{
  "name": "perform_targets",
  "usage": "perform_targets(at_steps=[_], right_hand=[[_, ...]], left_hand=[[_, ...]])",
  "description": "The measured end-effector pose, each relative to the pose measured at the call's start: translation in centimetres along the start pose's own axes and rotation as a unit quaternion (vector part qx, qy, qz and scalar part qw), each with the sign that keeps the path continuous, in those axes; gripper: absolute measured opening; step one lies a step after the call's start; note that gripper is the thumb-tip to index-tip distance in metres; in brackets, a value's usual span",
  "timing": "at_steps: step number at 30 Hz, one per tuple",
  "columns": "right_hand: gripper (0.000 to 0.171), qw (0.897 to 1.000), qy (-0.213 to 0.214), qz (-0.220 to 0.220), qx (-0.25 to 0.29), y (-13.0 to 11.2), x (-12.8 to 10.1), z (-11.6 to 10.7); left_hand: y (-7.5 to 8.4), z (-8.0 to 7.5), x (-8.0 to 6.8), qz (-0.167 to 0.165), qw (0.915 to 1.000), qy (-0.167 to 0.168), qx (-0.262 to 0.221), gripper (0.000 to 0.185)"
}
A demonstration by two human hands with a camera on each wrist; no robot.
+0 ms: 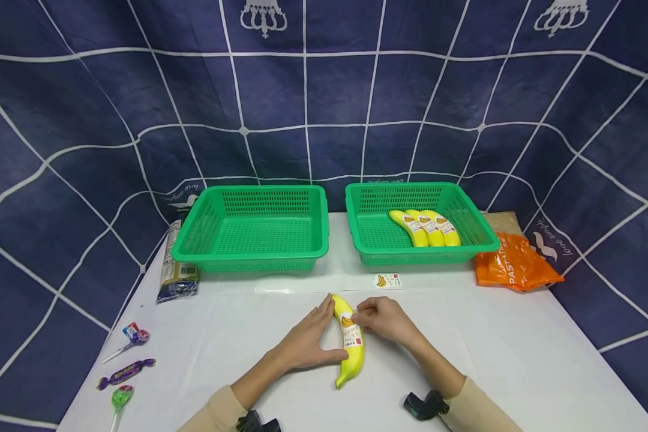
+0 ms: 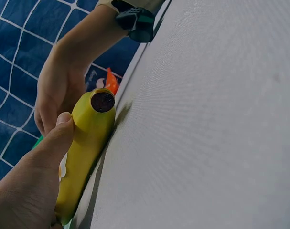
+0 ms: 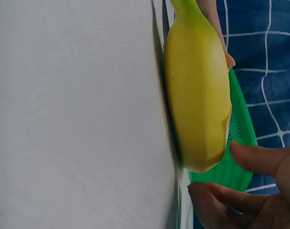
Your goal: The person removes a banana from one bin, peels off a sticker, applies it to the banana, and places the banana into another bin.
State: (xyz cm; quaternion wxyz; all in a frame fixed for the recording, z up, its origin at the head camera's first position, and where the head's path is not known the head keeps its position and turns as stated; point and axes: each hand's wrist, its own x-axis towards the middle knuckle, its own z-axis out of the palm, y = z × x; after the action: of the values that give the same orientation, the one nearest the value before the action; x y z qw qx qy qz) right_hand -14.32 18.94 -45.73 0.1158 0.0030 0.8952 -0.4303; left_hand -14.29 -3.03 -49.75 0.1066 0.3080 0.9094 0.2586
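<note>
A yellow banana (image 1: 356, 361) lies on the white table with its stem end toward me. A white printed label (image 1: 351, 337) sits along its upper side. My left hand (image 1: 306, 343) holds the banana from the left, fingertips near the far end and thumb on the lower part. In the left wrist view, that thumb (image 2: 63, 125) rests against the peel. My right hand (image 1: 387, 319) is at the label's upper right edge, fingers bent. The right wrist view shows a gap between its thumb (image 3: 252, 156) and forefinger, with the label edge near the thumb.
A strip of backing paper (image 1: 324, 284) with one banana label (image 1: 387, 281) lies behind the banana. Two green baskets stand at the back: the left basket (image 1: 248, 264) and the right basket (image 1: 426, 258) with several labelled bananas (image 1: 432, 231). Packets flank them; candies (image 1: 125, 373) lie left.
</note>
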Motion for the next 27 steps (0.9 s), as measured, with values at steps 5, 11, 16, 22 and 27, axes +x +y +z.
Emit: perform_targets(at_steps=[5,11,16,22,27], right_hand=[[0.04,0.997,0.024,-0.027,-0.074,-0.8,-0.8,0.4],[0.04,0.99,0.009,-0.052,-0.128,-1.5,-1.4,0.9],[0.048,0.99,-0.007,-0.043,-0.134,-1.8,-1.7,1.0],[0.053,0.989,0.003,-0.03,-0.142,-1.9,-1.8,1.3],[0.046,0.991,0.002,-0.023,-0.135,-1.8,-1.7,1.3]], left_hand=[[0.0,0.0,0.0,0.001,1.0,0.002,0.004,0.114],[-0.1,0.0,0.0,-0.002,1.0,0.0,0.005,0.114],[-0.1,0.0,0.0,-0.003,1.0,-0.002,0.009,0.114],[0.1,-0.1,0.0,-0.003,0.9999,-0.002,0.01,0.114],[0.1,-0.1,0.0,-0.002,1.0,-0.003,0.007,0.114]])
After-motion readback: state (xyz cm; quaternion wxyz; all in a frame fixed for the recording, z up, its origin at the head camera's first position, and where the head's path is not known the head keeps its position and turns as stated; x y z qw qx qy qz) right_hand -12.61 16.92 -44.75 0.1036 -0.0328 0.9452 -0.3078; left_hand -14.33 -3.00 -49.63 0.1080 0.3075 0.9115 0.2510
